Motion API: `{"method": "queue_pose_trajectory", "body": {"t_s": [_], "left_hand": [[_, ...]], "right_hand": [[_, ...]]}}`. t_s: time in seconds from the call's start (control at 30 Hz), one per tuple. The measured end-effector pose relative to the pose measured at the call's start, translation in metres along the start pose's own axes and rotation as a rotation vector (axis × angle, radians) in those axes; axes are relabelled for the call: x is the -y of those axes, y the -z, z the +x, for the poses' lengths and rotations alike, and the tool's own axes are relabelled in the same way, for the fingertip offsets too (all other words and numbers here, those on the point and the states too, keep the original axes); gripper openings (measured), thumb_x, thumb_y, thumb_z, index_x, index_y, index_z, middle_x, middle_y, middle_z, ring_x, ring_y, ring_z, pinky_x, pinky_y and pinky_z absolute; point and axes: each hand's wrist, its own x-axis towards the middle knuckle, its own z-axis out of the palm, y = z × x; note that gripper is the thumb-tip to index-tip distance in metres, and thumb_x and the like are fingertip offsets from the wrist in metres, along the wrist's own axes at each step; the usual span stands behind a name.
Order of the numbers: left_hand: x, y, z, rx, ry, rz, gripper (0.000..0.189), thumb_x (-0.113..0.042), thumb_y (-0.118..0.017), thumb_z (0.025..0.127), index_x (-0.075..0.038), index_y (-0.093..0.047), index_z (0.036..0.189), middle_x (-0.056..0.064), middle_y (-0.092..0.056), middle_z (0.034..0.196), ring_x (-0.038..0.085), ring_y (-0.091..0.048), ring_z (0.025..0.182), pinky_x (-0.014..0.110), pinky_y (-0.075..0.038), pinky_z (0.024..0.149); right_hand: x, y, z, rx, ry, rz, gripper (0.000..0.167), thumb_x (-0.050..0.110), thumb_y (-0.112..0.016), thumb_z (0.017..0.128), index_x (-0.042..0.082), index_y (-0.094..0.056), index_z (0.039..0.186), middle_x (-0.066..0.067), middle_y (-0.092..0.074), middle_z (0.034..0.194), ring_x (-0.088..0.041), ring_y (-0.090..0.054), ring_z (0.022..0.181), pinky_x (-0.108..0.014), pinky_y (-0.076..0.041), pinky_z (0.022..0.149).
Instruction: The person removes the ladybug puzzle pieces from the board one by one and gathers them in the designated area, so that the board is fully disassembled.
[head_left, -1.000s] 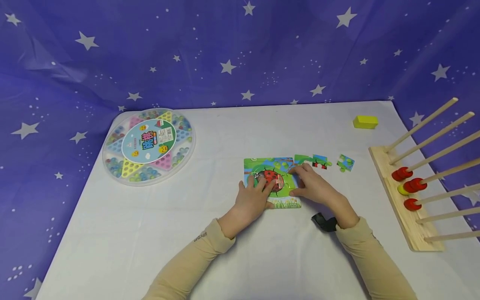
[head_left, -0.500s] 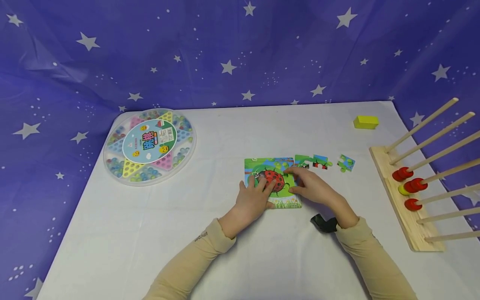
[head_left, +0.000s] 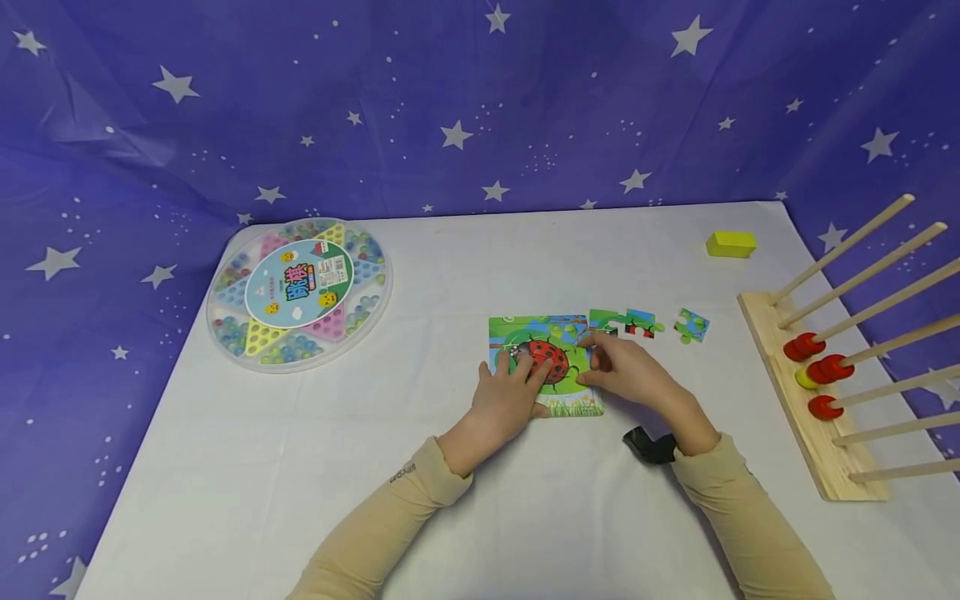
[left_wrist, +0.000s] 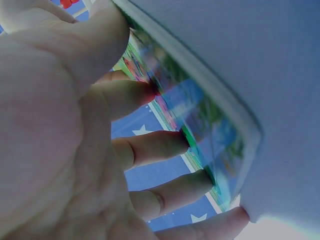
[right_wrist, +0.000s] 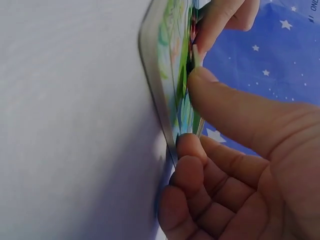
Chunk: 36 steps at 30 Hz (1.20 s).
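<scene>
A ladybug jigsaw puzzle (head_left: 543,327) lies flat on the table in the head view. My left hand (head_left: 504,407) rests on its lower left part, fingers spread and fairly straight. In the left wrist view the fingertips touch the puzzle surface and one reaches past its edge. At the puzzle's right side my right hand (head_left: 633,373) pinches a green puzzle piece (head_left: 582,360) between thumb and index finger. The right wrist view shows the thin piece (right_wrist: 197,121) edge-on, close over the board, with the other fingers curled beside the board's edge.
Several loose puzzle pieces (head_left: 641,321) lie beyond the right hand. To the right stands a wooden peg rack (head_left: 806,417) with red and yellow beads. A yellow block (head_left: 731,244) is at the back right, a round marble game box (head_left: 300,292) at the left. A black strap (head_left: 647,446) lies by the right wrist.
The glare across the ladybug has gone. My right index finger has drawn back slightly to the right, with the fingers more curled. My left hand stays in place.
</scene>
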Motion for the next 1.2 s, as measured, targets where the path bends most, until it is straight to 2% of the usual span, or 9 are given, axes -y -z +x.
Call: {"method": "queue_pose_trajectory", "body": {"t_s": [0.3, 0.43, 0.63, 0.83, 1.0, 1.2], "left_hand": [[0.000, 0.001, -0.002, -0.015, -0.011, -0.010, 0.068, -0.062, -0.039, 0.083, -0.029, -0.030, 0.143, 0.006, -0.038, 0.134, 0.032, -0.037, 0.118, 0.048, -0.040, 0.086], [0.000, 0.000, -0.001, -0.015, -0.013, -0.004, 0.067, -0.061, -0.038, 0.084, -0.031, -0.029, 0.143, 0.007, -0.039, 0.134, 0.033, -0.037, 0.120, 0.049, -0.041, 0.086], [0.000, 0.000, 0.000, 0.015, -0.010, -0.010, 0.064, -0.062, -0.035, 0.084, -0.038, -0.025, 0.142, 0.008, -0.036, 0.136, 0.034, -0.033, 0.123, 0.049, -0.039, 0.088], [0.000, 0.001, 0.001, 0.024, -0.010, -0.009, 0.063, -0.062, -0.034, 0.084, -0.039, -0.025, 0.142, 0.008, -0.034, 0.137, 0.034, -0.032, 0.124, 0.049, -0.039, 0.088], [0.001, 0.000, 0.001, 0.043, -0.003, 0.011, 0.062, -0.062, -0.032, 0.085, -0.040, -0.022, 0.142, 0.007, -0.033, 0.138, 0.034, -0.031, 0.125, 0.048, -0.039, 0.089], [0.001, 0.000, 0.000, 0.036, -0.007, 0.006, 0.062, -0.062, -0.033, 0.085, -0.040, -0.023, 0.142, 0.007, -0.034, 0.137, 0.034, -0.031, 0.124, 0.048, -0.039, 0.089]], "right_hand": [[-0.001, 0.004, -0.007, -0.001, -0.021, -0.019, 0.047, 0.026, -0.069, 0.081, 0.002, -0.056, 0.119, 0.004, -0.053, 0.071, -0.012, -0.046, 0.058, -0.030, -0.038, 0.055], [-0.003, 0.005, -0.011, -0.002, -0.006, 0.019, 0.048, 0.025, -0.069, 0.082, 0.003, -0.054, 0.121, 0.003, -0.055, 0.074, -0.013, -0.049, 0.060, -0.030, -0.041, 0.056], [-0.010, 0.011, -0.022, -0.054, 0.014, 0.028, 0.050, 0.020, -0.070, 0.081, 0.003, -0.052, 0.124, 0.003, -0.057, 0.082, -0.012, -0.054, 0.068, -0.028, -0.043, 0.060], [-0.027, 0.032, -0.043, -0.127, -0.054, 0.042, 0.051, 0.024, -0.066, 0.084, 0.003, -0.049, 0.127, -0.003, -0.057, 0.085, -0.016, -0.055, 0.069, -0.027, -0.043, 0.056], [-0.048, 0.056, -0.065, -0.206, -0.151, -0.031, 0.053, 0.027, -0.064, 0.086, 0.000, -0.047, 0.128, -0.006, -0.057, 0.087, -0.017, -0.056, 0.072, -0.025, -0.044, 0.057], [-0.067, 0.072, -0.085, -0.181, -0.225, -0.119, 0.053, 0.026, -0.063, 0.086, -0.007, -0.047, 0.124, -0.008, -0.057, 0.084, -0.020, -0.056, 0.072, -0.026, -0.044, 0.056]]}}
